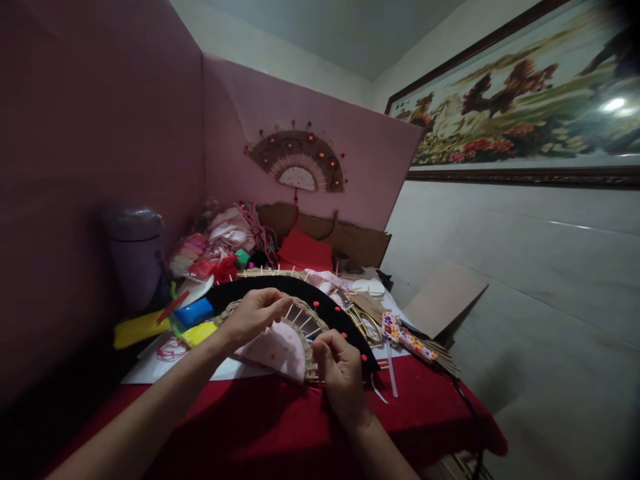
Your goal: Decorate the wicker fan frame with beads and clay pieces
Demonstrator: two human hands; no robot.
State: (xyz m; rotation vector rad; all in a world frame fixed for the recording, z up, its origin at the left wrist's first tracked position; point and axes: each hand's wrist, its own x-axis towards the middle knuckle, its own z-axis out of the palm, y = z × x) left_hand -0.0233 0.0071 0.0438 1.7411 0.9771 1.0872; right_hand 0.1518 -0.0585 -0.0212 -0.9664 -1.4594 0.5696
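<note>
Seemingly, fine fingerwork is being done: beyond a yellow packet [143, 329] bounding the left, the left hand [254, 313] is pinched narrow over the black-banded fan [277, 350] near the red tablecloth's [250, 420] front, the right hand [343, 367] curled, anything held too small to tell. Steady pinching seems called for, with room nearside and a flowered strip [410, 342] bounding the right.

1. Framed horse picture [490, 100] on the pale wall [550, 273]
2. Purple container [136, 263] toward the back left corner of the table [240, 433]
3. Red sheet [306, 251] near the back edge
4. Flower-patterned piece [410, 340] near the right edge
</note>
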